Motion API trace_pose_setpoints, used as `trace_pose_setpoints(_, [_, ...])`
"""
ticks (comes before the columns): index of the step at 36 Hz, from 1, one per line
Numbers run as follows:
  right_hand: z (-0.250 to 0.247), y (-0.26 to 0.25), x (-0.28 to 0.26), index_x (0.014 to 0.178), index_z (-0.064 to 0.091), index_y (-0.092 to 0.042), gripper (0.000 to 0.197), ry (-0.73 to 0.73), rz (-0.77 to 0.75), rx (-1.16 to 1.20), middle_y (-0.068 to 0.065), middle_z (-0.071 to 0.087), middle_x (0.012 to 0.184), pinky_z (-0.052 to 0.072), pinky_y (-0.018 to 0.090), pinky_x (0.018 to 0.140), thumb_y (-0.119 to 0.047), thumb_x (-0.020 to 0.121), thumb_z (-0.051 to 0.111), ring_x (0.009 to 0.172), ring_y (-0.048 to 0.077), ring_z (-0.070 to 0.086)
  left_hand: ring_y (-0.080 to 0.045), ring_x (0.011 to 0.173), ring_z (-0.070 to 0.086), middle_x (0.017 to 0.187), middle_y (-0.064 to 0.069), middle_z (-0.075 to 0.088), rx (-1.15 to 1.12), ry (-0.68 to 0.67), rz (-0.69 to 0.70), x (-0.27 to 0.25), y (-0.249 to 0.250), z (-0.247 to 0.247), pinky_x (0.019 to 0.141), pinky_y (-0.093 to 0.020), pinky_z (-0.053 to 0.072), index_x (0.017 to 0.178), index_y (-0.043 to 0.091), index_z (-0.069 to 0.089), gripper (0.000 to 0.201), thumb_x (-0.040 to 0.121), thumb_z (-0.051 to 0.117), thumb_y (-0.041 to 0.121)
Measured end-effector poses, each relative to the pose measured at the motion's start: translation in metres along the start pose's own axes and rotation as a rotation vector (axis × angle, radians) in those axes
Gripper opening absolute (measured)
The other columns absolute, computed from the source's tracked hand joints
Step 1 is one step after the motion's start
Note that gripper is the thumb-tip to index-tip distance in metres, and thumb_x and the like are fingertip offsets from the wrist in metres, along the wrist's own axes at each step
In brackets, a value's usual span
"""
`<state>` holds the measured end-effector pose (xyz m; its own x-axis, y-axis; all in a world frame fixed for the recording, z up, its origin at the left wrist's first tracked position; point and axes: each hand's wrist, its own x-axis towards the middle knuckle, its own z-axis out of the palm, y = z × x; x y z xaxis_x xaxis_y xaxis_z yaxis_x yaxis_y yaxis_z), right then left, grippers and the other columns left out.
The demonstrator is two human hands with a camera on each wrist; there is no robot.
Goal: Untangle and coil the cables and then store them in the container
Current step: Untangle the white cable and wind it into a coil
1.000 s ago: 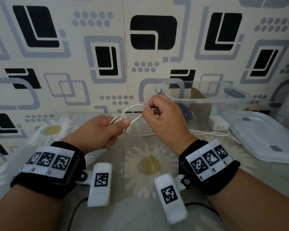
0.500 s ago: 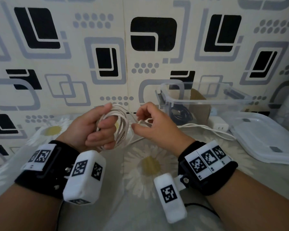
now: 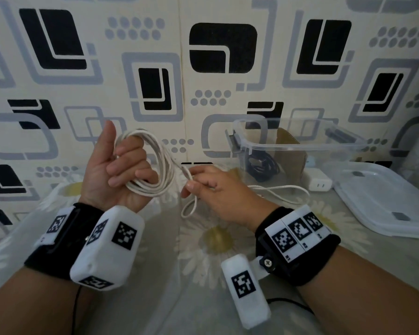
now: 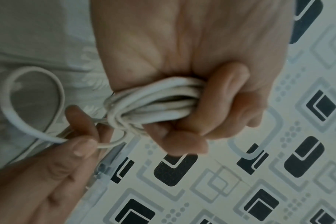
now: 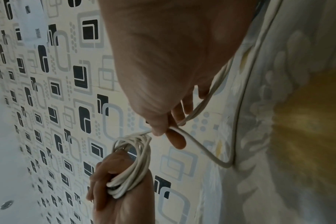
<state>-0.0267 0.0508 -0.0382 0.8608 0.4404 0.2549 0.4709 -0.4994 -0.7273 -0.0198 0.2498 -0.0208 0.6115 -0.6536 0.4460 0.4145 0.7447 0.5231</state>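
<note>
Several turns of the white cable (image 3: 153,165) are already wound into a coil on the left hand (image 3: 114,170), whose fingers are curled through the loops and grip them, palm up and raised above the bed (image 3: 203,298). One strand leaves the coil and passes to the right hand (image 3: 215,189), which pinches it between thumb and forefinger just beside the coil; a small slack loop hangs below the pinch. Beyond the right hand, the uncoiled remainder trails across the bed toward the charger (image 3: 318,181), which lies beside the container (image 3: 298,146). A dark cable (image 3: 261,165) already sits inside the container; the lid (image 3: 385,199) lies to its right. Step in hand, by judgement: coiling, partly complete. Next move calls for carrying the pinched strand around the left hand to add a turn, with tension kept even so the existing loops do not slip off the fingers.
</note>
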Motion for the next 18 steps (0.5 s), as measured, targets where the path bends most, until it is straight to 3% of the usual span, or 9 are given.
trace_pose_setpoints(2, [0.0, 0.0, -0.001, 0.092, 0.075, -0.018, 0.027, -0.017, 0.009, 0.016, -0.005, 0.05, 0.136, 0.036, 0.027, 0.106, -0.027, 0.099, 0.05, 0.123, 0.004, 0.047, -0.011, 0.043, 0.034, 0.052, 0.002, 0.04, -0.02, 0.023, 0.037, -0.001, 0.002, -0.002, 0.075, -0.029, 0.046, 0.077, 0.009, 0.045, 0.047, 0.101, 0.04, 0.049])
trace_pose_setpoints(5, [-0.004, -0.001, -0.002, 0.089, 0.075, -0.018, 0.028, -0.025, 0.009, 0.016, -0.007, 0.048, 0.139, 0.032, 0.019, 0.1, -0.026, 0.099, 0.05, 0.123, -0.001, 0.044, -0.011, 0.046, 0.037, 0.053, 0.002, 0.04, -0.049, 0.041, 0.08, -0.001, 0.003, -0.004, 0.077, -0.032, 0.049, 0.077, 0.008, 0.046, 0.047, 0.103, 0.036, 0.046])
trace_pose_setpoints(11, [-0.015, -0.008, -0.003, 0.085, 0.074, -0.016, 0.032, -0.05, 0.021, -0.069, -0.012, 0.05, 0.135, 0.035, 0.014, 0.093, -0.028, 0.1, 0.048, 0.117, 0.004, 0.049, -0.013, 0.045, 0.037, 0.052, -0.005, 0.043, -0.201, 0.065, 0.168, -0.005, 0.011, -0.012, 0.073, -0.036, 0.051, 0.074, 0.005, 0.05, 0.048, 0.103, 0.04, 0.042])
trace_pose_setpoints(14, [-0.025, -0.009, 0.0, 0.081, 0.071, -0.016, 0.034, -0.053, 0.053, -0.145, -0.008, 0.057, 0.111, 0.041, 0.028, 0.093, -0.029, 0.1, 0.046, 0.1, 0.008, 0.055, -0.018, 0.038, 0.044, 0.05, -0.007, 0.054, -0.249, 0.148, 0.28, -0.009, 0.015, -0.017, 0.064, -0.035, 0.054, 0.068, 0.009, 0.051, 0.045, 0.101, 0.047, 0.04])
trace_pose_setpoints(18, [-0.038, -0.018, -0.002, 0.079, 0.066, -0.015, 0.036, -0.049, 0.113, -0.212, -0.005, 0.049, 0.065, 0.038, 0.027, 0.062, -0.028, 0.102, 0.042, 0.06, 0.01, 0.046, -0.01, 0.033, 0.044, 0.046, 0.003, 0.049, -0.243, 0.354, 0.468, -0.01, 0.018, -0.019, 0.055, -0.025, 0.052, 0.062, 0.017, 0.046, 0.042, 0.099, 0.05, 0.037])
